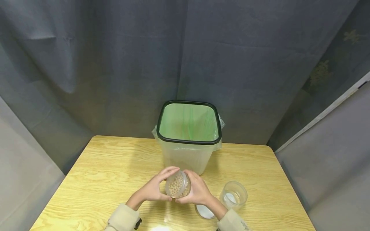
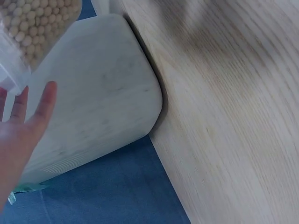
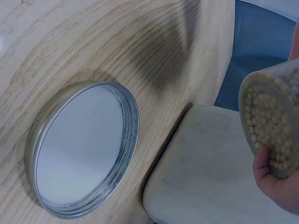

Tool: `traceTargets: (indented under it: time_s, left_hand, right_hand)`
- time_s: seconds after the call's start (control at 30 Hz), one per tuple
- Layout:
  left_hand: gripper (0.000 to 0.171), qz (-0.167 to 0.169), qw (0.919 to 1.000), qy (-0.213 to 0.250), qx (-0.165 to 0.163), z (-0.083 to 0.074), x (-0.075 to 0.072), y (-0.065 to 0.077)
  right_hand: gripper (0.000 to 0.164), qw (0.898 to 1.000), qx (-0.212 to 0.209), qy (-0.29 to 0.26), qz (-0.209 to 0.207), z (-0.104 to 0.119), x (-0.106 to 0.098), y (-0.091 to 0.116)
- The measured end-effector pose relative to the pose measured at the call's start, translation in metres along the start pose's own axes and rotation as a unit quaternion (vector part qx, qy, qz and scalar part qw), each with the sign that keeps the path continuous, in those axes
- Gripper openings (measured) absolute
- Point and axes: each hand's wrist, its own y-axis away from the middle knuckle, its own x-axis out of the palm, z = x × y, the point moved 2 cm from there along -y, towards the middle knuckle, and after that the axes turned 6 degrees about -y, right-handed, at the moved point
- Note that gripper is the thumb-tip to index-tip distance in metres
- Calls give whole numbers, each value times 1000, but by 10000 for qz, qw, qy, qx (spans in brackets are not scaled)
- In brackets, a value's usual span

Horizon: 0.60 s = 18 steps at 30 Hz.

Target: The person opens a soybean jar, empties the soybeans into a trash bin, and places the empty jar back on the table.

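Observation:
A clear plastic jar (image 1: 177,186) of round, pale beans is held up on its side, tilted, between both hands in the head view. My left hand (image 1: 153,188) holds it about its rim end, thumb below and fingers above. The right hand (image 1: 198,190) grips the other end; in the right wrist view the right thumb (image 3: 262,161) lies against the jar's base (image 3: 268,121). Beans (image 2: 35,28) fill much of the jar in the left wrist view. On the table under the right wrist lies a round metal-rimmed lid (image 3: 81,149), inner side up.
Just beyond the hands stands a whitish bin (image 1: 185,157) with a black rim (image 1: 189,141) and a green-looking inside. A second clear container (image 1: 241,192) is on the wooden table (image 1: 115,173) at right. Grey curtain (image 1: 130,64) hangs behind.

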Motion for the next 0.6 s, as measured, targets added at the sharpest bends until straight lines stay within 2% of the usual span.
traceTargets:
  time_s: [0.1, 0.23, 0.47, 0.6]
  left_hand:
    - [97, -73, 9999, -2, -117, -1, 0, -1]
    - [96, -338, 9992, -46, -202, 0, 3, -2]
    - [82, -623, 9939, -337, -848, 0, 5, -2]
    - [84, -687, 9921, -462, -942, 1, 2, -1]
  right_hand:
    - [91, 10000, -10, 60, 4, 0, 0, 1]
    - [89, 9999, -77, 95, -3, 0, -1, 1]
    - [87, 9999, -93, 87, -12, 1, -2, 0]
    - [88, 9999, -92, 134, -51, 1, -2, 1]
